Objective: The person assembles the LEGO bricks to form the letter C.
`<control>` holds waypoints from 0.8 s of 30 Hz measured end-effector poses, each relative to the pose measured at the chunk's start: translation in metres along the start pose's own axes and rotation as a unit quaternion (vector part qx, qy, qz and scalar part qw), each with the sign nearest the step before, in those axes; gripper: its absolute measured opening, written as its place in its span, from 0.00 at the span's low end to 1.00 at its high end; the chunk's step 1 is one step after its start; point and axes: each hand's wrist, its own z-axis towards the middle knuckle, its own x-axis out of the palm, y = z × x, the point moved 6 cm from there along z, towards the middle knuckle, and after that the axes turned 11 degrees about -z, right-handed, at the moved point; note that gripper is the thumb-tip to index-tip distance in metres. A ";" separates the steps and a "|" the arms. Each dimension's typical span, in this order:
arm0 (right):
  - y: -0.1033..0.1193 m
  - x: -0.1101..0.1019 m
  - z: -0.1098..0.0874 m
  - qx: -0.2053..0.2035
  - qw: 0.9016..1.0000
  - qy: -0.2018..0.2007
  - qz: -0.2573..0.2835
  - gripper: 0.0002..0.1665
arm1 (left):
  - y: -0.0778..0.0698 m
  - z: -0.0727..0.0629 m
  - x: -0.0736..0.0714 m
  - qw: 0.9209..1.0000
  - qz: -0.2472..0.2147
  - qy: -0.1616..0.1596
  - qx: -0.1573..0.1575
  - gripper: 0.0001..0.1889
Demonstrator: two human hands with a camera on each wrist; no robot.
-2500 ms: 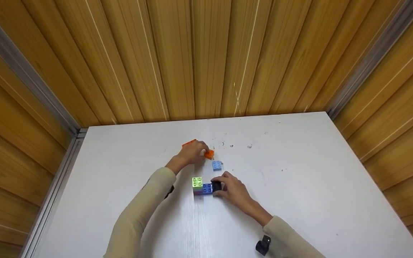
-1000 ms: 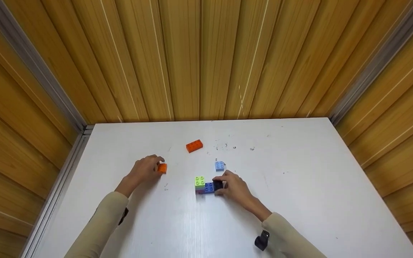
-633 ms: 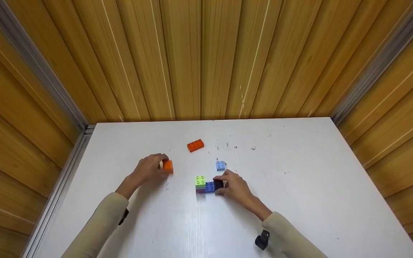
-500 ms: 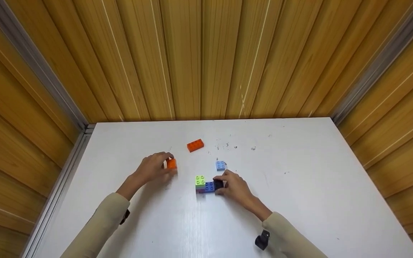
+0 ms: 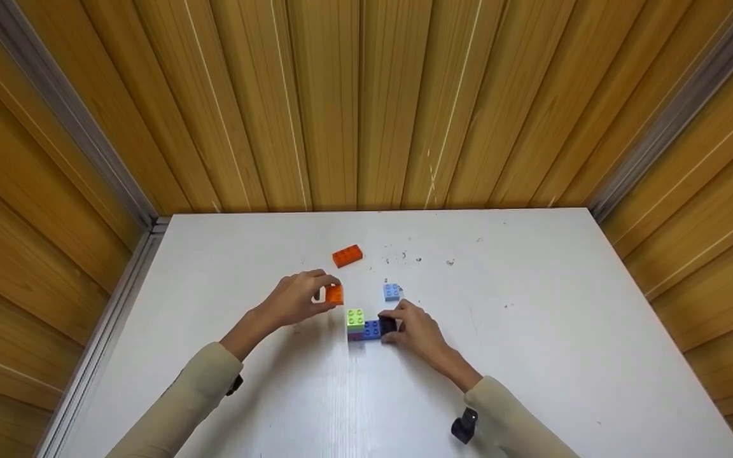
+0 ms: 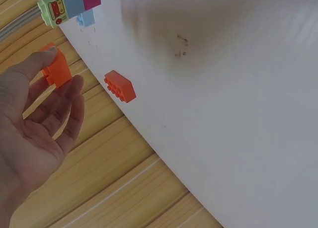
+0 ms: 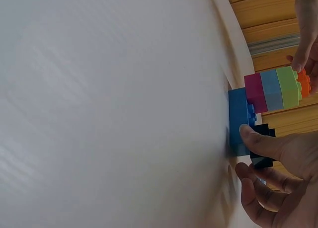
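Note:
My left hand pinches a small orange toy brick between thumb and fingers, up and to the left of a stack of bricks. In the left wrist view the orange brick is seen side-on, raised off the table. The stack has a lime green brick on top, over a light blue brick and a magenta brick. Beneath lies a longer blue brick with bare studs in its middle. My right hand grips a black brick at that base's right end.
Behind the stack a small light blue brick sits on the white table. A longer red-orange brick lies farther back. Wood-patterned panels rise behind the table and on both sides.
My left hand has carried the orange brick from the back, out to the left, then rightward toward the stack, uncovering the red-orange brick. My right hand keeps its grip on the black brick.

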 end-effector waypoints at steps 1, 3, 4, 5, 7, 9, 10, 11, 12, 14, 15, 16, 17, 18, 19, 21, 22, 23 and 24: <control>0.000 0.000 0.000 0.000 1.000 0.000 0.001 0.27 | -0.002 0.000 0.001 1.000 0.000 0.002 0.005 0.19; 0.000 0.000 -0.001 0.002 1.000 0.002 0.002 0.27 | -0.006 0.000 0.004 1.000 -0.002 0.005 0.013 0.19; -0.001 0.000 -0.001 0.003 1.000 0.004 0.003 0.27 | -0.008 0.000 0.005 1.000 -0.005 0.006 0.017 0.19; -0.001 0.000 -0.002 0.006 1.000 0.006 0.006 0.27 | -0.010 0.000 0.007 1.000 -0.008 0.008 0.020 0.19; -0.001 0.000 -0.002 0.006 1.000 0.009 0.007 0.27 | -0.012 -0.001 0.010 1.000 -0.015 0.011 0.023 0.18; -0.001 0.000 -0.002 0.003 1.000 0.009 0.009 0.26 | -0.014 -0.002 0.013 0.999 -0.021 0.015 0.022 0.18; -0.001 0.000 -0.002 0.002 1.000 0.009 0.011 0.26 | -0.014 -0.002 0.015 0.999 -0.025 0.017 0.022 0.19; 0.000 -0.001 -0.002 0.000 1.000 0.007 0.013 0.26 | -0.015 -0.002 0.016 0.999 -0.030 0.018 0.023 0.19; 0.000 -0.001 -0.003 -0.002 1.000 0.007 0.015 0.26 | -0.015 -0.002 0.018 0.999 -0.035 0.020 0.022 0.19; 0.000 0.000 -0.003 -0.007 1.000 0.005 0.016 0.26 | -0.015 -0.003 0.021 0.999 -0.045 0.021 0.020 0.19; 0.000 0.000 -0.004 -0.007 1.000 0.005 0.016 0.26 | -0.015 -0.003 0.022 0.998 -0.052 0.020 0.020 0.19; 0.000 0.000 -0.004 -0.008 1.000 0.005 0.016 0.26 | -0.015 -0.003 0.023 0.998 -0.061 0.019 0.017 0.20; -0.001 0.000 -0.004 -0.008 1.000 0.006 0.016 0.26 | -0.014 -0.004 0.023 0.997 -0.071 0.017 0.016 0.20; -0.001 0.001 -0.004 -0.008 1.000 0.006 0.015 0.26 | -0.014 -0.004 0.024 0.996 -0.081 0.015 0.013 0.21; -0.001 0.001 -0.004 -0.008 1.000 0.006 0.015 0.26 | -0.013 -0.005 0.025 0.996 -0.092 0.012 0.011 0.21; -0.001 0.001 -0.003 -0.004 1.000 0.004 0.013 0.26 | -0.012 -0.006 0.026 0.994 -0.111 0.003 0.010 0.21; 0.000 0.001 -0.003 -0.003 1.000 0.003 0.011 0.25 | -0.012 -0.007 0.027 0.993 -0.120 -0.002 0.008 0.22; 0.000 0.002 -0.003 -0.003 1.000 0.002 0.010 0.25 | -0.011 -0.009 0.028 0.992 -0.128 -0.007 0.009 0.21; 0.000 0.002 -0.003 -0.001 1.000 0.001 0.009 0.25 | -0.011 -0.010 0.029 0.991 -0.132 -0.012 0.009 0.21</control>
